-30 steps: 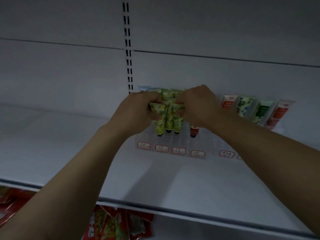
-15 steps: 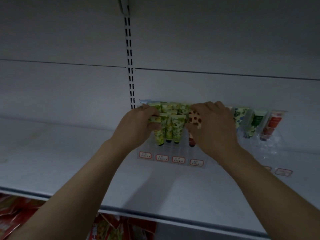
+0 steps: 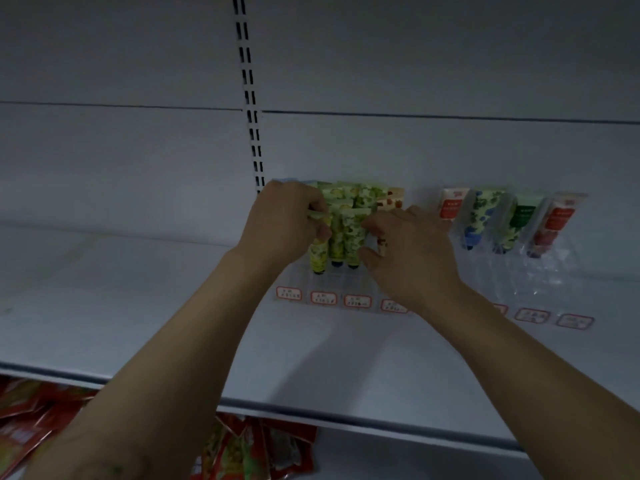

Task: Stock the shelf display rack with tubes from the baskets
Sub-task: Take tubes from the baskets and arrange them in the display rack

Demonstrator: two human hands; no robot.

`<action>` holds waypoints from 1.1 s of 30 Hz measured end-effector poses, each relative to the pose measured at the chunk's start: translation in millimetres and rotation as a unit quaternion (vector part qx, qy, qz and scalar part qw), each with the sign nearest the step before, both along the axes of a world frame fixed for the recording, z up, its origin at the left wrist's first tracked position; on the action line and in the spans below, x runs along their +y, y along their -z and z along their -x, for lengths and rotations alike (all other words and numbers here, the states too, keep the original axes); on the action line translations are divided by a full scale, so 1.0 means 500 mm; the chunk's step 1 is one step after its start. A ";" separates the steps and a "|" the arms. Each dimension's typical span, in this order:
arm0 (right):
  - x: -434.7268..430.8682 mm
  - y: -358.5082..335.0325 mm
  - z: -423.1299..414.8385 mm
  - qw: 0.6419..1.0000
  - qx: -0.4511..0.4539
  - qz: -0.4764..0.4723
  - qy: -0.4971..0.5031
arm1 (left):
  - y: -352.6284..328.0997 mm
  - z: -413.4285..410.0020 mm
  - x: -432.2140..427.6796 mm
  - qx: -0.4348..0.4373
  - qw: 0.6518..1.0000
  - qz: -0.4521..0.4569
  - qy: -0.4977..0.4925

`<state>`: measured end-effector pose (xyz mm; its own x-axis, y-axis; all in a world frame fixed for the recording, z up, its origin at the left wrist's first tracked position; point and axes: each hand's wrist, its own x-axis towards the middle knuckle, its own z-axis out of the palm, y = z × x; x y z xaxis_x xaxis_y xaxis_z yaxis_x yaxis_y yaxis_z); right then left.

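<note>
A clear display rack (image 3: 341,289) with red-framed price labels stands at the back of the white shelf (image 3: 138,306). Several yellow-green patterned tubes (image 3: 341,233) stand cap-down in its slots. My left hand (image 3: 282,225) pinches the leftmost green tube near its top. My right hand (image 3: 407,251) is curled round a red-patterned tube (image 3: 391,200) in the rack's right-hand slot; its lower part is hidden behind my fingers.
A second clear rack (image 3: 540,271) to the right holds red, blue-flowered, green and red tubes (image 3: 483,216). A slotted upright (image 3: 249,98) runs up the back wall. Red snack packets (image 3: 256,452) hang below the shelf edge.
My right hand has slid down and right, off the green tubes onto the red-patterned tube. My left hand stays on the leftmost green tube. The camera has shifted slightly.
</note>
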<state>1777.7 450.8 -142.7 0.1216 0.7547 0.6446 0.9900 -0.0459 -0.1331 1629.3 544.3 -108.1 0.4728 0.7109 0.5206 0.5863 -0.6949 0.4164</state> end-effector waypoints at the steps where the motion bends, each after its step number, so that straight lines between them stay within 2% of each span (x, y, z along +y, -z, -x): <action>1: 0.004 0.004 0.001 1.000 -0.004 0.000 -0.007 | 0.002 -0.001 0.001 -0.003 1.000 0.006 -0.003; 10: 0.034 0.003 0.037 0.998 0.041 0.040 -0.014 | 0.033 0.009 0.006 0.026 0.998 -0.015 -0.054; 17: 0.004 0.005 0.030 0.997 0.066 0.039 -0.017 | 0.050 0.019 0.006 0.060 0.997 -0.045 -0.026; 22: -0.042 0.028 0.029 0.994 0.088 0.057 -0.022 | 0.045 0.024 -0.001 0.113 0.987 -0.108 -0.037; 27: -0.106 0.040 0.040 0.988 0.103 0.100 -0.048 | 0.042 0.045 -0.030 0.080 0.980 -0.176 -0.040; 30: -0.159 0.044 0.043 0.985 0.114 0.119 -0.054 | 0.041 0.048 -0.088 0.133 0.965 -0.225 0.007; 33: -0.219 0.047 0.046 0.983 0.106 0.147 -0.041 | 0.055 0.054 -0.168 0.233 0.956 -0.164 0.071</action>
